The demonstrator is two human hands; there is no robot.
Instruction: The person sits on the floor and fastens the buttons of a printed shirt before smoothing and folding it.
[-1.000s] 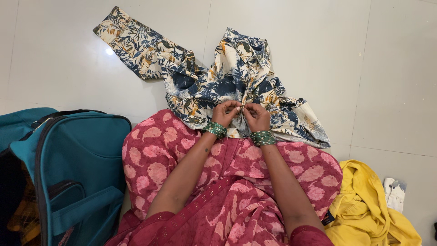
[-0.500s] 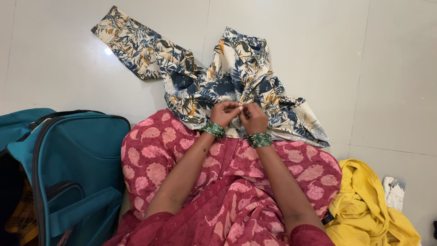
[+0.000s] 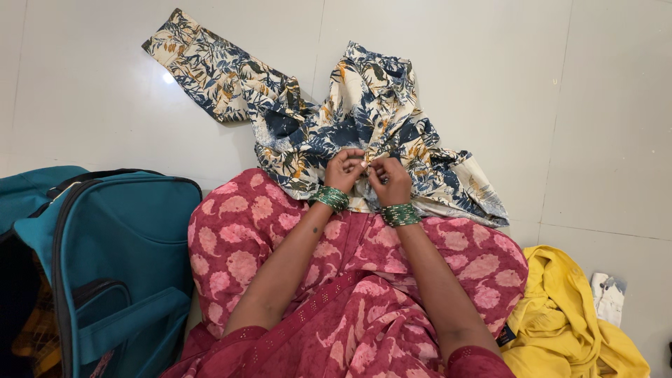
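Note:
A cream shirt with a blue and ochre leaf print (image 3: 329, 105) lies spread on the pale tiled floor, collar away from me, one sleeve stretched up to the left. My left hand (image 3: 345, 170) and my right hand (image 3: 389, 180) meet at the shirt's front opening, near its lower edge. Both pinch the fabric edges between fingertips, knuckles almost touching. Green bangles ring each wrist. The shirt's hem rests against my lap, which is covered in red cloth with pink patterns (image 3: 280, 238).
An open teal suitcase (image 3: 105, 259) stands at my left, against my knee. A crumpled yellow garment (image 3: 560, 322) lies at my right, with a small white cloth (image 3: 607, 297) beside it. Pale floor tiles (image 3: 595, 105) surround the shirt.
My hands have shifted slightly at the shirt's front, fingers working closer together. The shirt and everything else stay where they were.

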